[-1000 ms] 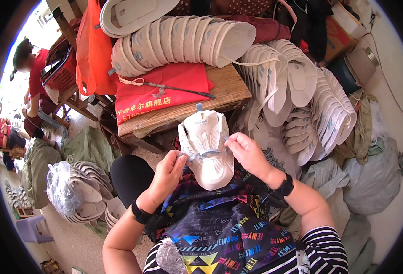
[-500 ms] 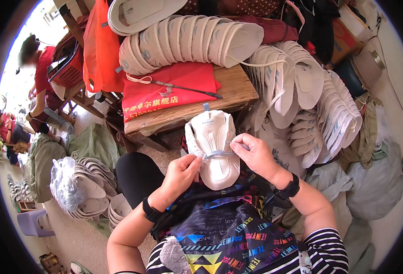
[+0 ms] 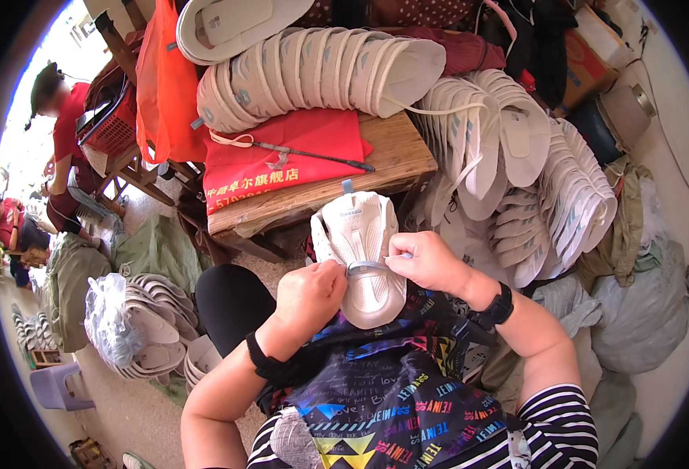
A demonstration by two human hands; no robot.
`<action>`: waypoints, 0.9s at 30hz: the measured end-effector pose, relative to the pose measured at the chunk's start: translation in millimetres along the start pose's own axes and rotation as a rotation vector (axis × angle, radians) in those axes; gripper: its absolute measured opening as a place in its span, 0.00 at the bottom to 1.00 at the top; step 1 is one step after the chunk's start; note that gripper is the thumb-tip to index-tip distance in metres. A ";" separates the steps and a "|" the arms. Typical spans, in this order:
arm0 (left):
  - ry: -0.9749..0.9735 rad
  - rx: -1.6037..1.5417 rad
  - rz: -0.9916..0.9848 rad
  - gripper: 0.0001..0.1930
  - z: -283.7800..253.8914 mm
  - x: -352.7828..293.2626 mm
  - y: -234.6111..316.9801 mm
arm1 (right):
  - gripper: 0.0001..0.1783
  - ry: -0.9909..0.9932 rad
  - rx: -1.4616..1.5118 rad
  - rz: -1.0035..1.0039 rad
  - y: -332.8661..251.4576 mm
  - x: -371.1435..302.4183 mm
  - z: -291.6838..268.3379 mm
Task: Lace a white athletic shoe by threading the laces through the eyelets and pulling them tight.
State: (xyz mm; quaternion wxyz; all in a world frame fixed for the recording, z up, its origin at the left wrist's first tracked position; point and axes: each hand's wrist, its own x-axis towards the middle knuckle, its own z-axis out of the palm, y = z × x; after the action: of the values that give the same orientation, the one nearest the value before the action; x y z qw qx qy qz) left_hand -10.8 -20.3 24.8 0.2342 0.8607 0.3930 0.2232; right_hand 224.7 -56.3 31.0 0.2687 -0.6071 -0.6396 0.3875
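A white mesh shoe upper point(image 3: 374, 301) rests on my lap, its toe toward me and its blue-grey pull tab against the bench edge. A flat blue-grey lace point(image 3: 368, 266) runs across the front of it. At the left side of the shoe, my left hand point(image 3: 311, 295) is closed in a pinch on the lace. My right hand point(image 3: 432, 262) pinches the lace's other end at the right side, fingers pressed together. Between the two hands the lace looks taut.
Ahead is a wooden bench point(image 3: 407, 152) with a red bag point(image 3: 297, 129), a thin hook tool point(image 3: 313, 155) and a row of nested shoe uppers point(image 3: 282, 74). More uppers point(image 3: 469, 133) hang at right. Another stack point(image 3: 157, 320) stands at left near a purple stool point(image 3: 61, 384). A co-worker point(image 3: 67, 125) sits farther off.
My right hand has closed in nearer the lace, and the lace lies straighter across the shoe. My left hand has curled tighter. The view has shifted slightly.
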 end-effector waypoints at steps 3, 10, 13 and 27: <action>-0.107 0.049 -0.042 0.08 -5.9 2.2 2.9 | 0.09 0.056 -0.277 -0.079 -19.8 3.1 -2.4; -0.076 0.310 0.163 0.14 -45.8 22.8 11.0 | 0.07 -0.041 -0.649 -0.440 -23.3 10.9 -8.4; -0.303 0.198 0.309 0.16 -45.3 35.8 -4.0 | 0.06 -0.115 -0.688 -0.441 -29.1 21.3 -9.8; -0.330 0.068 0.309 0.12 -35.8 38.1 -15.1 | 0.17 -0.337 -0.772 -0.533 -47.4 40.8 -32.3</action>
State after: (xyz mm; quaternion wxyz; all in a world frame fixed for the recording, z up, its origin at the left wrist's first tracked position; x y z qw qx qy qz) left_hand -17.2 26.4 52.0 0.2292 0.9430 0.2201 0.0992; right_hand 219.3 -8.9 82.7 0.0070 -0.4067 -0.9038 0.1329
